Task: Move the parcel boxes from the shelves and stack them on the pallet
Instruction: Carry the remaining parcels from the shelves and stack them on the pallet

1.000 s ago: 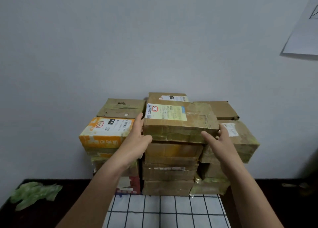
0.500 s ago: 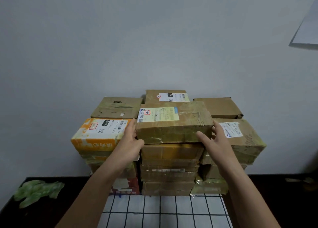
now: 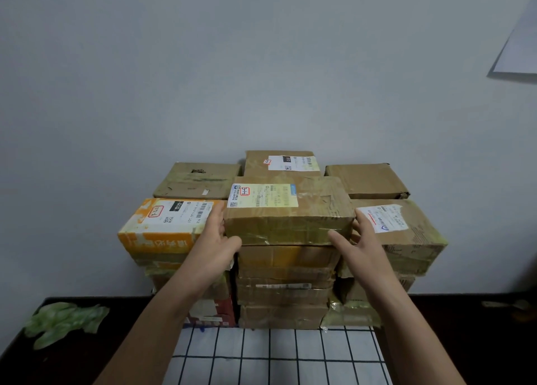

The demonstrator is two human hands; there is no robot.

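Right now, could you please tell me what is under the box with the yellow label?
A column of cardboard boxes, the lowest by the gridded sheet. Only their fronts show; their tops and whatever is behind are covered.

A person's left hand (image 3: 215,246) and right hand (image 3: 365,243), both bare, with bare forearms in view down to the lower edge (slim fingers (image 3: 361,220), smooth wrists).

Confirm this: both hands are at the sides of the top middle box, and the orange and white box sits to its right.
Wrong side: in the head view the orange and white box sits to the left of the top middle box. The left hand and right hand are at its sides.
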